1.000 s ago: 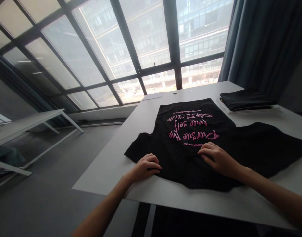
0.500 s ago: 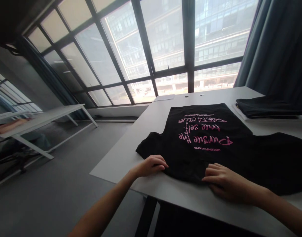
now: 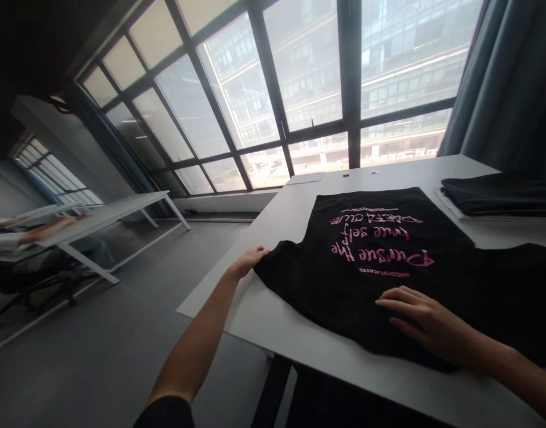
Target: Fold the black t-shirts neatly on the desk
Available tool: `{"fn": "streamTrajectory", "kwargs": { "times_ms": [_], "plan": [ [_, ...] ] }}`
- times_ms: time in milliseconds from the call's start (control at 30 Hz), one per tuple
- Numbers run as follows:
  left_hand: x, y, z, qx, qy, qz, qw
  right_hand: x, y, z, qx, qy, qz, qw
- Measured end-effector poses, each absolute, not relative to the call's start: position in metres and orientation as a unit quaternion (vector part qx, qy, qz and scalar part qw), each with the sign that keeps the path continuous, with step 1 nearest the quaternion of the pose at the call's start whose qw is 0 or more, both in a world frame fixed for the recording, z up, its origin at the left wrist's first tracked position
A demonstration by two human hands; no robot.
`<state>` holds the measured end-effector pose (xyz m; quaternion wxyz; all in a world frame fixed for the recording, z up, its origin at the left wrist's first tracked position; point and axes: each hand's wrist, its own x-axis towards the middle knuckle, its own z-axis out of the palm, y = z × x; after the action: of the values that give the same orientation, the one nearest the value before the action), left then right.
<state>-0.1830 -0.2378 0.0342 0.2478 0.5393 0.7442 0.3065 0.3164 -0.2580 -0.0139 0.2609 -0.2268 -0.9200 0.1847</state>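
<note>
A black T-shirt [image 3: 317, 273] with pink lettering, upside down from my view, lies spread on the white table [image 3: 210, 291]. My left hand [image 3: 251, 260] is closed on the edge of its left sleeve, at the shirt's far left corner. My right hand [image 3: 416, 318] rests over the lower middle of the shirt, below the lettering, its fingers stretched out and a little apart, gripping nothing. The right part of the shirt runs on past my right forearm to the frame edge.
Folded dark cloth [image 3: 500, 193] lies at the table's back right. Papers [image 3: 305, 178] sit at its far left corner. Beyond are windows and a curtain [image 3: 500, 89]. A seated person's arm [image 3: 45, 230] reaches over another white table [image 3: 116, 217] at left.
My left hand has moved up and left from the shirt's near edge to the sleeve. My right hand has let go of the near edge and opened. The view has shifted slightly left.
</note>
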Motion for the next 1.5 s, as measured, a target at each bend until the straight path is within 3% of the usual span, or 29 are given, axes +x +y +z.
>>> {"fn": "streamTrajectory", "kwargs": {
  "times_ms": [200, 400, 633, 867, 1033, 1233, 1333, 1433, 1500],
  "plan": [
    [-0.176, -0.241, 0.038, 0.611, 0.668, 0.397, 0.149, 0.318, -0.256, -0.015, -0.225, -0.920, 0.194, 0.255],
    [-0.194, -0.241, 0.024, 0.561, 0.797, 0.203, 0.093, 0.318, -0.257, -0.013, -0.218, -0.918, 0.197, 0.266],
    [-0.206, -0.234, 0.020, 0.499, 0.850, 0.135, 0.101, 0.316, -0.258, -0.013, -0.225, -0.920, 0.198, 0.254],
    [-0.218, -0.258, 0.016, 0.447, 0.861, 0.196, 0.146, 0.306, -0.269, -0.004, -0.214, -0.935, 0.165, 0.228],
    [-0.203, -0.273, 0.004, 0.458, 0.815, 0.302, 0.186, 0.237, -0.289, 0.011, -0.179, -0.960, 0.111, 0.185],
    [-0.180, -0.272, 0.011, 0.488, 0.759, 0.421, 0.091, 0.142, -0.288, 0.019, -0.218, -0.959, 0.098, 0.151],
    [-0.183, -0.272, 0.020, 0.497, 0.733, 0.464, -0.011, 0.122, -0.282, 0.018, -0.213, -0.963, 0.121, 0.108],
    [-0.194, -0.276, 0.018, 0.528, 0.735, 0.414, -0.096, 0.118, -0.278, 0.013, -0.183, -0.970, 0.137, 0.081],
    [-0.201, -0.280, 0.010, 0.546, 0.757, 0.349, -0.085, 0.119, -0.278, 0.011, -0.171, -0.973, 0.138, 0.077]
  ]
}}
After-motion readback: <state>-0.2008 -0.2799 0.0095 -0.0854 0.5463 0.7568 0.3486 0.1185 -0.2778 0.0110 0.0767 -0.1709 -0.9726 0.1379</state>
